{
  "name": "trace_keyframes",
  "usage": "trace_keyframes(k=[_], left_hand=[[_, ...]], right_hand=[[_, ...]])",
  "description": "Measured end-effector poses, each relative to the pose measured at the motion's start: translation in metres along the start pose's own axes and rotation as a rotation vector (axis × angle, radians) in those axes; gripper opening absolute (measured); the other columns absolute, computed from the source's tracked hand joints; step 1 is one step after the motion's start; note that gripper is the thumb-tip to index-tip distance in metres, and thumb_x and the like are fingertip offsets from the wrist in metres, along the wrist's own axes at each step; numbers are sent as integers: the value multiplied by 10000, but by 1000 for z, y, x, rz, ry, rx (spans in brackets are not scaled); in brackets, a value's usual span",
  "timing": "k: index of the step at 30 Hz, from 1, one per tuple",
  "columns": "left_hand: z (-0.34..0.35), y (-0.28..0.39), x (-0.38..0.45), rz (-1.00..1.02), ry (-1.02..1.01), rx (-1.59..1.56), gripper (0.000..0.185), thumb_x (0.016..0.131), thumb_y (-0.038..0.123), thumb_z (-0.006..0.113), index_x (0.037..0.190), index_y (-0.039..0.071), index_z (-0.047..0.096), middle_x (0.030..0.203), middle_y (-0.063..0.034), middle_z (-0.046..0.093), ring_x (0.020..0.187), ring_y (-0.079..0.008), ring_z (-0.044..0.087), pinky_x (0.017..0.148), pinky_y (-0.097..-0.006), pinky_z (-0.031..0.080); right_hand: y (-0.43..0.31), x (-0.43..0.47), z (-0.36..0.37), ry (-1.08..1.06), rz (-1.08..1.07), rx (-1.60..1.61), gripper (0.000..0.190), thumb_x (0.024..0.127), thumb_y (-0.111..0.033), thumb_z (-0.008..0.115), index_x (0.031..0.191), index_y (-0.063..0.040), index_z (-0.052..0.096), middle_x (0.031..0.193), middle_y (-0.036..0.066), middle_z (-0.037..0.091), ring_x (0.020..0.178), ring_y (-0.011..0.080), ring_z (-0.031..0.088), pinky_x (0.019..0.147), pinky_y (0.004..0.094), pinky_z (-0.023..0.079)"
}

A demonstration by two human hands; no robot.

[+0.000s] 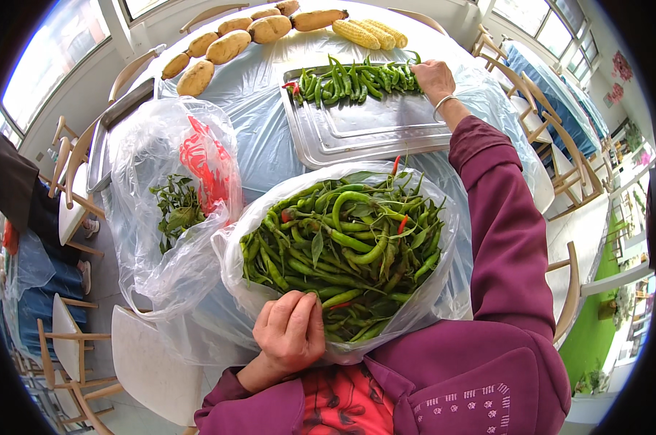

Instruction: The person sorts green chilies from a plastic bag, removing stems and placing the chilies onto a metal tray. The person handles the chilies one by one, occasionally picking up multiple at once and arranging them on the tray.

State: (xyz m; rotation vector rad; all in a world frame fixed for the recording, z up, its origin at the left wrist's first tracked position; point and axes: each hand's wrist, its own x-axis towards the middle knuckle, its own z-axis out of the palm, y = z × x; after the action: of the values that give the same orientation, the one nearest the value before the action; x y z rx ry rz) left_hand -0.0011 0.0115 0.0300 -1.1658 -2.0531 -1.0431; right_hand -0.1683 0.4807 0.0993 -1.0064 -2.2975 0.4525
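Observation:
A white plastic bag [241, 255] heaped with green chili peppers [355, 239] stands open before me, with leaves and a few red chilies mixed in. My left hand [290, 331] is at the bag's near-left rim, its fingers and thumb closed together; nothing shows between them. Farther off, my right hand [435, 80] reaches to the right end of a row of green chilies [355, 79] on a metal tray [376, 125]. Its fingertips pinch a curved green chili [416, 56]. One red chili [291, 86] lies at the row's left end.
Left of the chilies, a clear bag [143, 141] with red print holds loose green leaves [178, 215]. Behind it rests another metal tray [116, 125]. Lotus roots [227, 46] and three corn cobs [368, 33] lie along the table's far edge. Chairs [148, 359] surround the plastic-covered table; a person [34, 190] is at left.

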Motion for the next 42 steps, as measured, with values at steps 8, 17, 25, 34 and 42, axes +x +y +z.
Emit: trace_keyframes(k=[8,17,25,34,42], left_hand=[[0,1,0,-8,-14,15,242,723,6,725,951,-7,644,872,-118,619,664,-239,585,574,-302,467],[0,0,0,-16,-21,11,228,725,3,719,942,-7,649,863,-113,619,643,-238,579,559,-300,462],[1,2,2,-56,-16,-23,230,712,-37,702,933,-10,645,857,-135,627,656,-268,577,575,-327,451],[1,2,2,-59,-13,-20,234,703,-53,701,928,-20,646,858,-143,627,662,-276,584,589,-330,463],[3,-3,-1,-56,45,-2,251,714,-31,709,955,-16,639,861,-131,614,654,-272,586,589,-325,482]], right_hand=[[1,6,15,86,-189,-132,290,804,-314,582,885,-59,693,874,180,695,896,348,652,820,470,443],[8,1,19,84,-505,-548,268,882,-342,616,946,-89,679,900,103,700,994,263,606,868,482,360],[19,14,18,-17,-495,-497,232,885,-310,611,1037,-145,671,1023,48,694,1067,256,572,892,493,339],[23,17,25,26,-600,-628,238,871,-233,611,1093,-215,692,1053,28,689,1070,237,589,901,492,389],[27,15,-6,117,-646,-507,249,839,-337,632,1034,-210,722,973,59,708,992,250,643,826,439,498]])
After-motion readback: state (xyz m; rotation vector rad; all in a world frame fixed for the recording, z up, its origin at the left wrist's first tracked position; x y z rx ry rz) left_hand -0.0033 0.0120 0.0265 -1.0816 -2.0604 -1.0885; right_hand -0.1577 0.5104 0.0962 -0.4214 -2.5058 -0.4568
